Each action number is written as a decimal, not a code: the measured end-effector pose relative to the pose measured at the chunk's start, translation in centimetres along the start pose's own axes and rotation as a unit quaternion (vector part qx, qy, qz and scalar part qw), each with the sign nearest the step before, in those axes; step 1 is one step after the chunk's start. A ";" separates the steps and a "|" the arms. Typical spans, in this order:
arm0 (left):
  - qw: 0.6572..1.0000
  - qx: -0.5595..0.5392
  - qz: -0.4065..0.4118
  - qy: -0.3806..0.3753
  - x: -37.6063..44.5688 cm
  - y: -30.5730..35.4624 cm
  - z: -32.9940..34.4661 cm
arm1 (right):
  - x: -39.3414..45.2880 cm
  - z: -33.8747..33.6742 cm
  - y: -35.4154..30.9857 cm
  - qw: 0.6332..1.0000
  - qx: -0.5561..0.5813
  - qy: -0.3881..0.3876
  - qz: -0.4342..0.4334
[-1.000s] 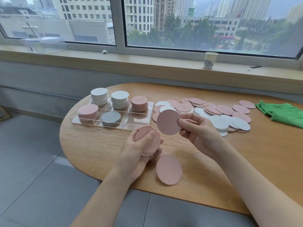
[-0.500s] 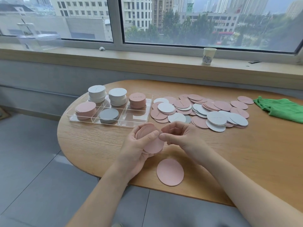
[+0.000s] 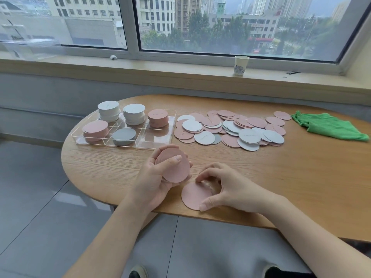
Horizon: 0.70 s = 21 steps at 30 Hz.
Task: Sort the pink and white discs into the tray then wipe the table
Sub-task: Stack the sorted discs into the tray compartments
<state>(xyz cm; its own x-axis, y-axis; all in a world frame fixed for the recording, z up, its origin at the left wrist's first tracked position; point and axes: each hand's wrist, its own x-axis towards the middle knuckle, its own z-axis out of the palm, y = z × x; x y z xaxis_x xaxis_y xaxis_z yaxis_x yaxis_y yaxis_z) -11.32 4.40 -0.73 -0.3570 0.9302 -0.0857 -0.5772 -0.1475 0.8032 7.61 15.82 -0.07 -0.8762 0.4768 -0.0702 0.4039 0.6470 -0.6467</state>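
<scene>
We see a table (image 3: 291, 187) of light wood with a fine, matt grain. The tray (image 3: 160, 146) is clear, glossy plastic. The discs (image 3: 230, 127) look like matt card, pink or white, some with faint print. The cloth (image 3: 329, 125) is soft green fabric, crumpled. The cup (image 3: 241, 65) on the sill looks like paper. The floor (image 3: 40, 197) tiles are smooth and slightly shiny.

The scene is lit evenly by soft, overcast daylight admitted through the window (image 3: 230, 25) behind the tabletop (image 3: 281, 177), and only faint, diffuse shadows are cast beneath the hands and discs. No harsh glare is seen, though a dull sheen is carried by the floor tiles (image 3: 40, 207). Straight lines are bowed by wide-angle distortion toward the edges, and slight softness is noted in the corners.
</scene>
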 end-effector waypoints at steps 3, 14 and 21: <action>1.000 -0.001 0.014 0.008 -0.4 -0.1 -0.2 | 0.0 -0.1 -0.5 1.000 0.006 -0.008 0.021; 0.999 -0.023 0.028 0.029 -0.5 -0.1 -0.2 | -1.0 -0.2 -0.3 0.951 0.268 0.155 0.023; 0.999 -0.004 0.025 0.029 0.0 -0.4 -0.5 | 1.1 0.2 -1.9 0.906 0.354 0.233 -0.014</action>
<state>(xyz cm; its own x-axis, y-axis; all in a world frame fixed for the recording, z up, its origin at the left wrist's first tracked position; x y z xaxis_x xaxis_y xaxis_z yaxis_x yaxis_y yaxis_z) -11.44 4.32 -1.35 -0.4267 0.9009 -0.0793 -0.5630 -0.1960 0.8029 5.78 14.97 0.95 -0.6101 0.7725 0.1758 -0.0308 0.1986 -0.9796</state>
